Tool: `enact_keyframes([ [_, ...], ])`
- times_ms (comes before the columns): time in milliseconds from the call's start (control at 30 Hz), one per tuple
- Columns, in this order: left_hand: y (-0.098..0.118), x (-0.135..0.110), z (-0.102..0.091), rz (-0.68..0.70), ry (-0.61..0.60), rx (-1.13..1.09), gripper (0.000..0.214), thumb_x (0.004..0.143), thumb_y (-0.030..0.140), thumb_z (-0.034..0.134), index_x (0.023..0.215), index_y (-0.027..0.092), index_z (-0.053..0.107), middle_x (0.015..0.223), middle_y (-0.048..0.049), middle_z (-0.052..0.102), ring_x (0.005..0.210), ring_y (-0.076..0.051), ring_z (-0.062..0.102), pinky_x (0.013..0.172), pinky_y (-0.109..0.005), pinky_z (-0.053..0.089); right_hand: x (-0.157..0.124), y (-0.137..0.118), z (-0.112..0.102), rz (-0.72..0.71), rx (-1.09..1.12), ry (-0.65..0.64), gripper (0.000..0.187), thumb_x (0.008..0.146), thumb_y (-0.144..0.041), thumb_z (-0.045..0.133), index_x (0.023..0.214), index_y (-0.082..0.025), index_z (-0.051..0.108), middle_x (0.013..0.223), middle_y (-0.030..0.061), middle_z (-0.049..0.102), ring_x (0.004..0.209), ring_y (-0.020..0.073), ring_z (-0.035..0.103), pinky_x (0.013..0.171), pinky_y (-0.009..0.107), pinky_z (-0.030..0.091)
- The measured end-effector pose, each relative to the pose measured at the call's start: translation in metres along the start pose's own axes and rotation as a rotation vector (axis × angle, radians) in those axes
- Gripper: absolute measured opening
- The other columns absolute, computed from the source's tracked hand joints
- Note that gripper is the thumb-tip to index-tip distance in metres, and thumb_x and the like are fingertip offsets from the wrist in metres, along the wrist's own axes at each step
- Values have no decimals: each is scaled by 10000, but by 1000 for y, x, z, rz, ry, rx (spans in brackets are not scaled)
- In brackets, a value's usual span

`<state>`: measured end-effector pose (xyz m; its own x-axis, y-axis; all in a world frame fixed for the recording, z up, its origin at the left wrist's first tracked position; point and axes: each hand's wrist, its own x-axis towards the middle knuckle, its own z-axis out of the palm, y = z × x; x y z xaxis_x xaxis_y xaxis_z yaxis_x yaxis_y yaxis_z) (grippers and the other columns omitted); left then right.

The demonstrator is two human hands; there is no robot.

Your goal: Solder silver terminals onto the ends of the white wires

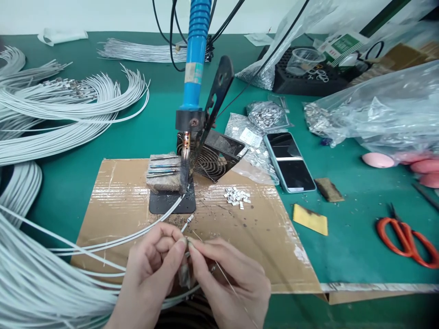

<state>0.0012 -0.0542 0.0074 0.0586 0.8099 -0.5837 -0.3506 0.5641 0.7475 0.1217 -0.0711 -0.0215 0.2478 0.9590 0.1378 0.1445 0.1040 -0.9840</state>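
My left hand (152, 269) and my right hand (229, 278) meet fingertip to fingertip low over a sheet of cardboard (130, 201). Both are pinched shut around the end of a thin white wire (188, 223) that pokes up between them; a fine strand of solder wire (226, 281) runs across my right hand. Just beyond stands a blue-handled soldering iron (194, 68) fixed tip-down on a black stand (171, 203). Two white wires (144, 230) curve from the iron's tip toward my left hand. A small heap of metal terminals (237, 196) lies on the cardboard to the right.
Large bundles of white wires (51, 114) fill the left side of the green table. A small black fan (209, 160) sits behind the iron. A phone (290, 161), bags of terminals (265, 114), a yellow sponge (310, 219) and orange scissors (408, 240) lie to the right.
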Motion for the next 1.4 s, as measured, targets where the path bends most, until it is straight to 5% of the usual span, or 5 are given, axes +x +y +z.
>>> enact_keyframes([
  [233, 5, 4, -2, 51, 83, 127, 482, 717, 561, 908, 745, 151, 657, 520, 79, 488, 489, -42, 301, 472, -157, 240, 17, -1, -18, 348, 243, -119, 65, 857, -290, 828, 829, -265, 882, 685, 5, 697, 513, 108, 623, 495, 213, 498],
  [433, 6, 3, -2, 42, 77, 152, 413, 724, 483, 912, 718, 155, 661, 518, 63, 518, 491, -54, 321, 481, -170, 240, 18, 4, -15, 586, 429, -167, 217, 807, -426, 880, 784, -213, 845, 700, -10, 675, 461, 72, 575, 487, 202, 482],
  [700, 6, 2, -2, 42, 66, 149, 376, 736, 449, 910, 720, 158, 673, 518, 59, 525, 474, -45, 268, 450, -171, 192, 18, 5, -15, 567, 463, -207, 199, 816, -406, 880, 787, -213, 842, 709, -14, 660, 466, 70, 582, 483, 187, 482],
  [1000, 5, 4, -6, 22, 46, 144, 399, 746, 496, 898, 739, 165, 675, 517, 71, 513, 464, -33, 213, 432, -161, 160, 16, 1, -20, 34, 79, -118, 147, 895, -162, 753, 872, -269, 852, 719, 12, 724, 571, 127, 625, 567, 225, 535],
  [1400, -16, -3, -3, 276, 202, 453, 230, 846, 403, 759, 771, 202, 675, 511, 40, 570, 465, -90, 374, 475, -214, 251, 19, 6, -25, 511, 425, -365, 190, 862, -430, 833, 933, -262, 888, 658, -26, 593, 432, 49, 506, 408, 146, 447],
])
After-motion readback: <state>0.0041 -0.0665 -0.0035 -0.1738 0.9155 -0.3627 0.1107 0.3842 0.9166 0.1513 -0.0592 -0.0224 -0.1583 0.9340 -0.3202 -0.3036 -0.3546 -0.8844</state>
